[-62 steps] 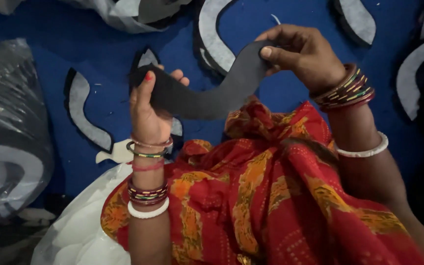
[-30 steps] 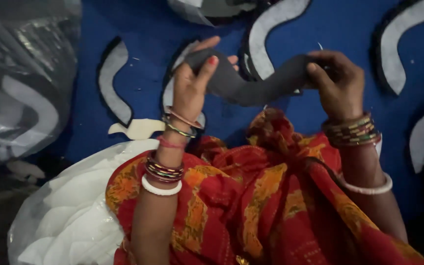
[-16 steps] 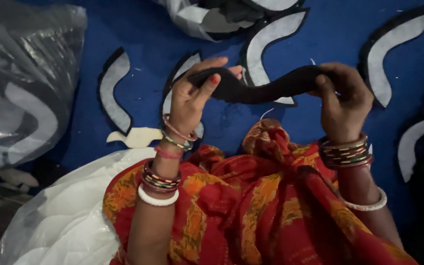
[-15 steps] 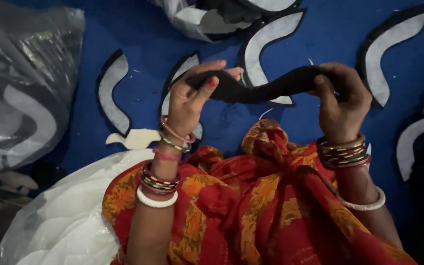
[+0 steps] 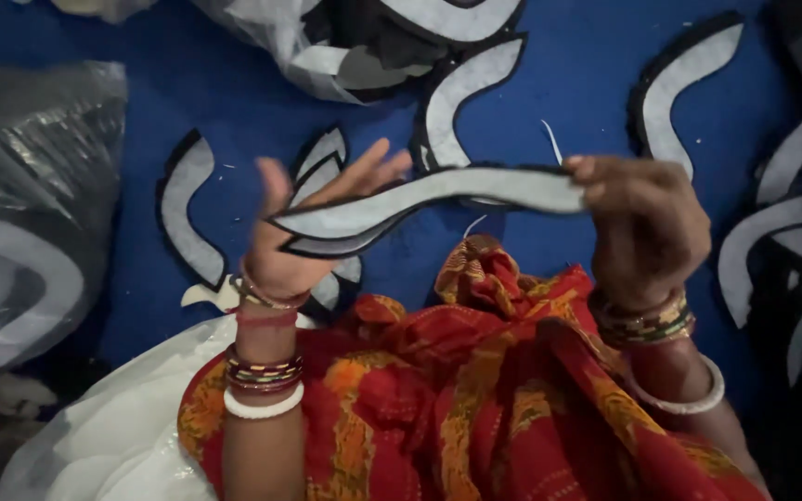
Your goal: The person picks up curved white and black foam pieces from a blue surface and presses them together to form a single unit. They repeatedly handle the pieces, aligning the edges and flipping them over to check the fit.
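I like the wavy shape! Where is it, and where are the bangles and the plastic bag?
wavy shape (image 5: 438, 197), head view, its pale middle
bangles (image 5: 264, 373), head view, left wrist stack
plastic bag (image 5: 25, 223), head view, crinkled front

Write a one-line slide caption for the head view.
Both hands, left hand and right hand, hold a wavy grey-faced, black-edged cut-out piece above a blue surface strewn with similar pieces.
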